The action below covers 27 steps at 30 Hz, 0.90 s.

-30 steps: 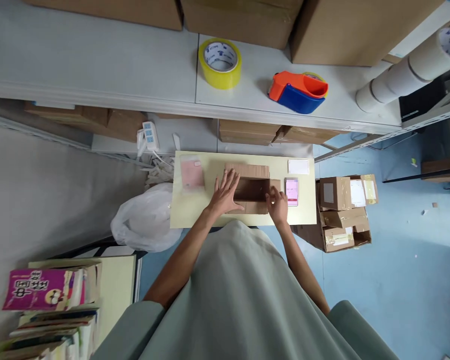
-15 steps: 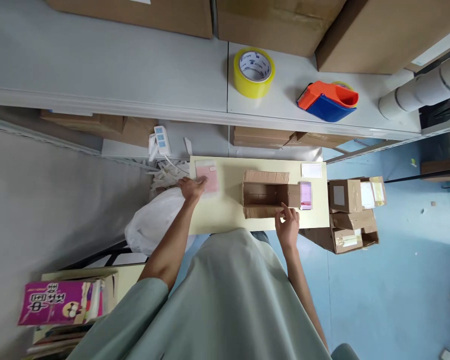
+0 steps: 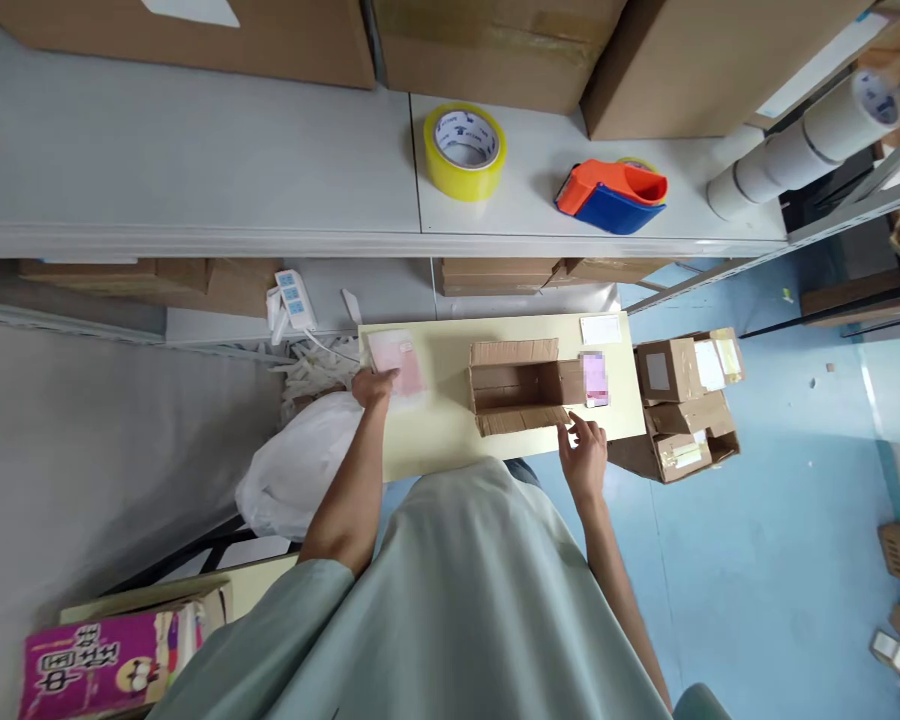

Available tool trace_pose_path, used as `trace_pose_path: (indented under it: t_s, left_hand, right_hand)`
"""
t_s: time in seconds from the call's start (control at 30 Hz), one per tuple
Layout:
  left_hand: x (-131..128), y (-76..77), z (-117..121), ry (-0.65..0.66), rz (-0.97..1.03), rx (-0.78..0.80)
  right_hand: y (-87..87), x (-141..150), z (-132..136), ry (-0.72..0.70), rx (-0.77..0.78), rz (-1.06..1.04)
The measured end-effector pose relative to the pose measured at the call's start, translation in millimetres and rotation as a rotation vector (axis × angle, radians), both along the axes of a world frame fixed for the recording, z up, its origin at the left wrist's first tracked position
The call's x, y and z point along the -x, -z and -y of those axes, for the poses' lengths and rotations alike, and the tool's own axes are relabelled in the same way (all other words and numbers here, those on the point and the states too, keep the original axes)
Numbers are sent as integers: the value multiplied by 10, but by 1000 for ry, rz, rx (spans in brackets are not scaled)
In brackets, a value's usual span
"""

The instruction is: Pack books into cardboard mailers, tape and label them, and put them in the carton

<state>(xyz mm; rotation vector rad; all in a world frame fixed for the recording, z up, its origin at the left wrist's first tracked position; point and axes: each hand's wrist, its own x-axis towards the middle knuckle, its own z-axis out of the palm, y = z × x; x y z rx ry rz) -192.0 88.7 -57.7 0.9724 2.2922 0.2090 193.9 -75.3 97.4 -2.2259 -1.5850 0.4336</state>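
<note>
Left fingers (image 3: pixel 391 377) pinch a flat pink packet (image 3: pixel 410 368) — right fingers (image 3: pixel 581 429) parted beside a carton (image 3: pixel 514 352).

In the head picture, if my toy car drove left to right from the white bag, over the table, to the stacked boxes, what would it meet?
White bag → pink packet → open box → phone → stacked boxes.

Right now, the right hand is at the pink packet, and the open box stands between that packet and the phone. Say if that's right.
No: the head view shows the left hand at the pink packet. The open box does stand between that packet and the phone.
</note>
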Motion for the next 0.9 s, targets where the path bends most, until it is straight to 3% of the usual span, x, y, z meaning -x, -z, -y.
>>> trace_pose_path:
  t_s: [0.2, 0.3, 0.5, 0.67, 0.77, 0.9]
  left_hand:
    - [-141, -285, 89, -81, -50, -13]
    - [-265, -502, 129, -50, -49, -118]
    - [-569, -1197, 272, 259, 22, -441]
    - [-1105, -1782, 325, 595, 72, -504]
    - [-1506, -1903, 292, 748, 61, -425]
    - [-1953, -1798, 249, 863, 34, -295]
  right_hand:
    - [28, -282, -216, -44, -25, -18]
    - [95, -448, -337, -49, -25, -31]
    - [357, -767, -519, -64, -19, -31]
    - [639, -948, -563, -96, -2, -190]
    - [777, -1012, -574, -94, 46, -307]
    - [866, -1068, -607, -87, 95, -431]
